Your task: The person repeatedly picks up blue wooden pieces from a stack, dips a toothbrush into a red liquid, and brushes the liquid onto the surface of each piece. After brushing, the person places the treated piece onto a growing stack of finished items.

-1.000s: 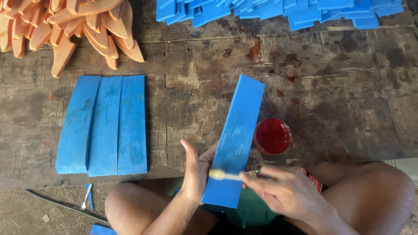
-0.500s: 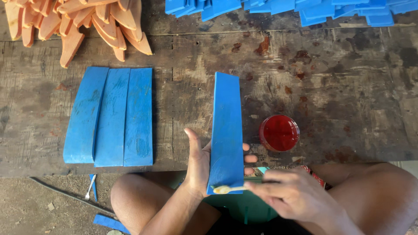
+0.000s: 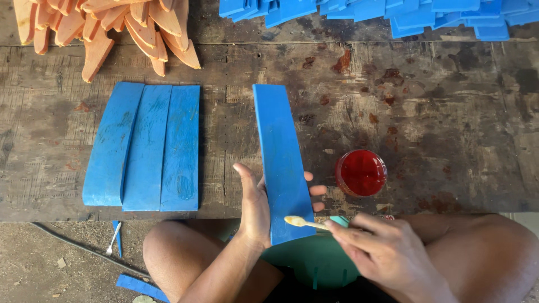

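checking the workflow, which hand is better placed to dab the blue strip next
Right hand: it holds the pale stick at the curved blue wooden strip, beside the red-filled cup. Left hand grips the strip.

We see a worn, dark wooden work surface of rough planks, scarred and blotched with reddish stains. Along its far edge lie a heap of orange curved pieces on the left and a spread of blue pieces on the right. Below the near edge shows a bare, gritty dirt floor. Soft, even daylight falls throughout.
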The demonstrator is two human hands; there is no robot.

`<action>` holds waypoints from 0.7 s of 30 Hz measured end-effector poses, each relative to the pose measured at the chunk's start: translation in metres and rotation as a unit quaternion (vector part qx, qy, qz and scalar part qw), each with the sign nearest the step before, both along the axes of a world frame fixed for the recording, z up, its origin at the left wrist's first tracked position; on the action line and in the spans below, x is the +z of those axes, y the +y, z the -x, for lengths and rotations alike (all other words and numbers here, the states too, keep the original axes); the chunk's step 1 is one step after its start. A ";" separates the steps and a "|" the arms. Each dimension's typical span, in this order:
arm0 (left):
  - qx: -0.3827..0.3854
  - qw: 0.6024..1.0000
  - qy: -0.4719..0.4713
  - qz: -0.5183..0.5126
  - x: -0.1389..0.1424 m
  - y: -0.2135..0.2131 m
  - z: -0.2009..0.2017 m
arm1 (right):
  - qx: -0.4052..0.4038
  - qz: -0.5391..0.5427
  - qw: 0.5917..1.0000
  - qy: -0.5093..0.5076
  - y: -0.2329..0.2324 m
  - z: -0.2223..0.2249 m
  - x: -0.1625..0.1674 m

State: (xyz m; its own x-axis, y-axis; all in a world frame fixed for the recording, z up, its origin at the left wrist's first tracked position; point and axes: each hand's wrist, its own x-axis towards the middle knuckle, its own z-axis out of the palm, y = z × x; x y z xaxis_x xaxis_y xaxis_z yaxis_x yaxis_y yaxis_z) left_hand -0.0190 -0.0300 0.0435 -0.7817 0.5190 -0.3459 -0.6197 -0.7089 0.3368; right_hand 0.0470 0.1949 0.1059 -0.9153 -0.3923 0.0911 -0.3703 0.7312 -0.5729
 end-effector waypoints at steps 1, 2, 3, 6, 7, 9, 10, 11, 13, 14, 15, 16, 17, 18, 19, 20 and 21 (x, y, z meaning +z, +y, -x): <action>0.015 1.000 -0.001 0.004 0.000 0.002 0.000 | 0.018 0.016 1.000 -0.002 -0.002 -0.003 -0.003; 0.030 1.000 -0.002 0.009 0.001 0.002 0.000 | 0.036 0.034 0.999 -0.004 -0.004 -0.006 -0.007; 0.049 0.999 -0.009 0.001 0.001 0.002 0.000 | 0.053 0.052 0.997 -0.005 -0.005 -0.010 -0.012; 0.105 0.994 -0.010 -0.003 0.003 0.000 0.000 | 0.043 -0.079 0.981 -0.173 0.004 -0.015 -0.018; 0.120 0.993 0.006 0.007 0.004 -0.002 0.000 | 0.016 -0.022 0.989 -0.147 0.008 -0.017 -0.019; 0.142 0.990 0.025 0.013 0.005 -0.004 0.000 | -0.041 0.087 0.991 -0.089 0.014 -0.020 -0.019; 0.150 0.988 0.030 0.010 0.006 -0.004 0.001 | -0.026 0.105 0.989 -0.096 0.014 -0.022 -0.020; 0.160 0.987 0.033 0.007 0.007 -0.004 0.001 | -0.010 0.124 0.987 -0.105 0.012 -0.025 -0.021; 0.171 0.984 0.026 0.031 0.007 -0.003 0.001 | -0.008 0.163 0.981 -0.103 0.001 -0.030 -0.025; 0.178 0.983 0.025 0.043 0.008 -0.002 0.001 | -0.018 0.181 0.979 -0.087 -0.007 -0.031 -0.029; 0.186 0.981 0.029 0.054 0.008 -0.002 0.000 | -0.031 0.201 0.976 -0.073 -0.013 -0.032 -0.032; 0.191 0.979 0.033 0.064 0.007 -0.001 -0.001 | -0.040 0.192 0.976 -0.090 -0.017 -0.033 -0.034; 0.197 0.977 0.038 0.074 0.007 -0.001 -0.002 | -0.048 0.183 0.976 -0.106 -0.019 -0.033 -0.035; 0.203 0.977 0.039 0.061 0.006 -0.002 -0.002 | -0.056 0.173 0.976 -0.122 -0.020 -0.031 -0.036; 0.207 0.976 0.039 0.047 0.005 -0.003 -0.002 | -0.078 0.158 0.980 -0.096 -0.020 -0.030 -0.036; 0.213 0.976 0.039 0.033 0.004 -0.005 -0.002 | -0.099 0.141 0.983 -0.070 -0.018 -0.029 -0.035; 0.215 0.975 0.040 0.032 0.003 -0.005 -0.002 | -0.119 0.123 0.984 -0.044 -0.017 -0.028 -0.033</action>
State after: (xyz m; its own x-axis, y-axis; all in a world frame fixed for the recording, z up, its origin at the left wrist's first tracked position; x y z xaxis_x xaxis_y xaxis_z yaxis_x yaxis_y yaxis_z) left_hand -0.0174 -0.0352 0.0468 -0.9483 0.1165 -0.2953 -0.2395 -0.8731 0.4246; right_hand 0.0751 0.1782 0.0730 -0.9872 -0.1420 0.0719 -0.1459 0.6269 -0.7654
